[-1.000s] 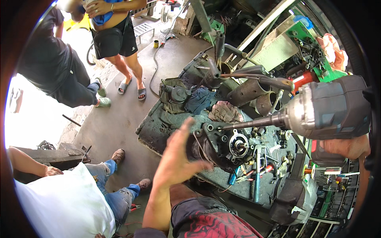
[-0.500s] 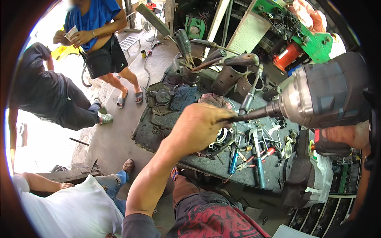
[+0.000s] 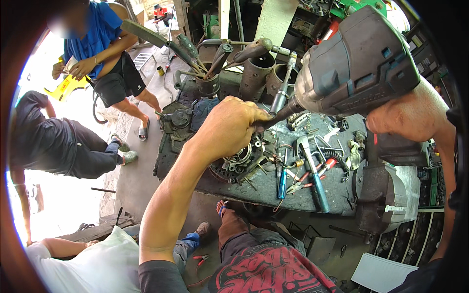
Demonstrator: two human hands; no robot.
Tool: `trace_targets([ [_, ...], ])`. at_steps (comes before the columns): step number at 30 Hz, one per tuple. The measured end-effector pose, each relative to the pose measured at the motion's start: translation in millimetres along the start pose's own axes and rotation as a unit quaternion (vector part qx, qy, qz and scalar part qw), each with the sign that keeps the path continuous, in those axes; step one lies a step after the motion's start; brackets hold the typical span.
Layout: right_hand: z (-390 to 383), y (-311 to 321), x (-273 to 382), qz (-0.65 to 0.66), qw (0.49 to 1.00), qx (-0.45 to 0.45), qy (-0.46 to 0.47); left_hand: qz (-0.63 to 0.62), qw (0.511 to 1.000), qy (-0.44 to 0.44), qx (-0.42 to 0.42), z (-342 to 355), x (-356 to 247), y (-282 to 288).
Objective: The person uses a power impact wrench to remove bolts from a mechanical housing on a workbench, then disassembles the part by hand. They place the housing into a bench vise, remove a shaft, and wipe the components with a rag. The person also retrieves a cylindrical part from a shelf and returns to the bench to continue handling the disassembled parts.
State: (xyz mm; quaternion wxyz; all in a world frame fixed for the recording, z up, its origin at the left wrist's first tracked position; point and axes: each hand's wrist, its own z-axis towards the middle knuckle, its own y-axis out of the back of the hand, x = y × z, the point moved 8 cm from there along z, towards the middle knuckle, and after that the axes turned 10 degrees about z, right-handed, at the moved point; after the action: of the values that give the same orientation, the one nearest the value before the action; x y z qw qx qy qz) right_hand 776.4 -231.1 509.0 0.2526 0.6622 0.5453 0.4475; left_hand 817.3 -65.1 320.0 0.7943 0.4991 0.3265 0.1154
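Observation:
My right hand [image 3: 408, 117] is wrapped round the handle of a large dark impact wrench [image 3: 359, 61], raised over the bench's right side. From its silver nose a dark socket extension [image 3: 288, 112] points down and left. My left hand [image 3: 229, 124] is closed round the tip of that extension; whatever else its fingers hold is hidden. Just below this hand lies a greasy round metal assembly [image 3: 237, 163] with bright rings, partly covered by the hand. A hammer [image 3: 315, 176], a blue-handled screwdriver [image 3: 283, 180] and red-handled pliers [image 3: 308, 181] lie to its right.
Tool-filled metal can [image 3: 209, 88] and open steel cylinders [image 3: 256, 73] stand at the bench's back. A bench vise [image 3: 383, 205] sits right. People stand left: one in blue [image 3: 105, 44], one in dark clothes [image 3: 53, 136]; a white-shirted person [image 3: 97, 261] is near, lower left.
My view has shifted. The impact wrench has tilted, its body higher and its nose pointing more steeply down. My left hand stays on the extension, now lower left, with more of the round assembly showing.

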Motion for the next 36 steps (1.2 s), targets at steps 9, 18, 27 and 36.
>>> trace_targets([
  [9, 8.9, -4.9, -8.2, 0.001, 0.999, 0.017, -0.041, -0.025, 0.999, 0.019, -0.034, -2.1, 12.5, -7.0],
  [18, 13.1, -5.1, -11.0, 0.008, 0.997, 0.015, -0.079, -0.052, 0.997, 0.04, -0.038, -5.0, 17.3, -7.6],
  [27, 13.3, -16.8, -6.7, 0.196, 0.97, -0.02, -0.14, -0.114, 0.969, 0.131, -0.176, -40.8, 38.1, 17.3],
  [36, 22.3, -7.7, 4.2, 0.141, 0.976, -0.013, -0.165, -0.167, 0.953, 0.211, -0.141, -157.3, 56.8, -83.0],
])
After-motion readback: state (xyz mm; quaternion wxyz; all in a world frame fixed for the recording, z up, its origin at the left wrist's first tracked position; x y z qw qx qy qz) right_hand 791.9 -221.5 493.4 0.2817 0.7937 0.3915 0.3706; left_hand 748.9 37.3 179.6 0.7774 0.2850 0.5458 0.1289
